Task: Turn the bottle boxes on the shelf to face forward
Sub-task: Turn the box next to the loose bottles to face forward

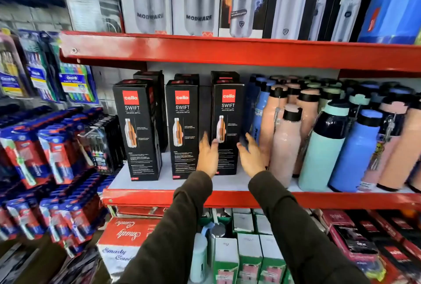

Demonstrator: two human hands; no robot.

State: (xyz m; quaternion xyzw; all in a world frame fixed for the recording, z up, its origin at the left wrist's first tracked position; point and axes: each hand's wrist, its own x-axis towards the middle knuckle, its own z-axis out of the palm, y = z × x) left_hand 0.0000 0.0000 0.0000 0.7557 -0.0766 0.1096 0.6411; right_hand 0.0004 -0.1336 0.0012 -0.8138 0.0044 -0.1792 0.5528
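Note:
Three tall black bottle boxes with red logos stand on the white board of the middle shelf [159, 183], more boxes behind them. The left box [137, 131], the middle box [182, 131] and the right box [227, 121] all show their printed fronts. My left hand [207, 157] is at the right box's lower left edge, fingers apart, thumb against its front. My right hand [251, 156] is by that box's lower right side, fingers spread. Neither hand clasps the box.
Loose bottles in pink [287, 147], mint [323, 149] and blue [357, 151] crowd the shelf right of the boxes. A red upper shelf [227, 52] carries steel-bottle boxes. Toothbrush packs [54, 151] hang at the left. Cartons and small boxes [248, 251] sit below.

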